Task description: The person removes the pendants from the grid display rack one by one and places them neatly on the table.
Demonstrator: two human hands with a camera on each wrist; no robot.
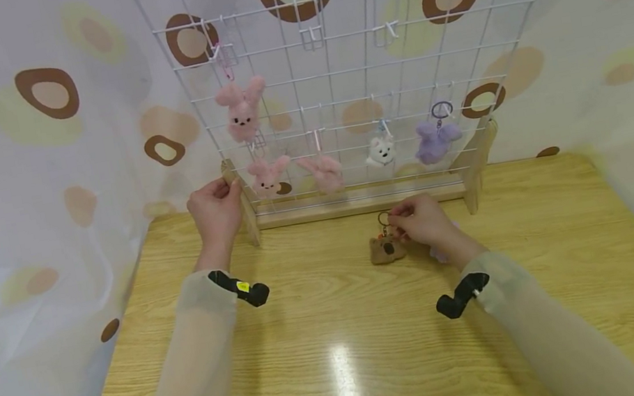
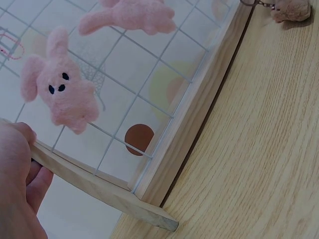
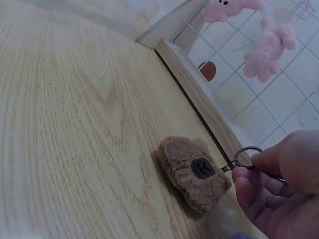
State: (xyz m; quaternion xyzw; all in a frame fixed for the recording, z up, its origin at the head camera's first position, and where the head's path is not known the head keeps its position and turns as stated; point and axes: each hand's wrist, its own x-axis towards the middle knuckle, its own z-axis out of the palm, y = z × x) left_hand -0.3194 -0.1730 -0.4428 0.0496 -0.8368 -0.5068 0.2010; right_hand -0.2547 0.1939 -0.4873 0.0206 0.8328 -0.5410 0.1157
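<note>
We note the left hand [image 1: 217, 217] gripping the wooden post [image 1: 249, 218] of the wire rack [image 1: 354, 69], the right hand [image 1: 421, 219] pinching the ring [image 3: 237, 156] of a brown plush [image 3: 189, 174] low before it; a slack pinch, we judge, could drop the plush.

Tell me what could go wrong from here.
The right hand pinches the brown plush keychain by its ring, so it might slip loose or swing. The left hand grips the wooden side support; a tug could shake the upper pink plush. A purple item lies partly hidden behind the right wrist, which might nudge it.
</note>
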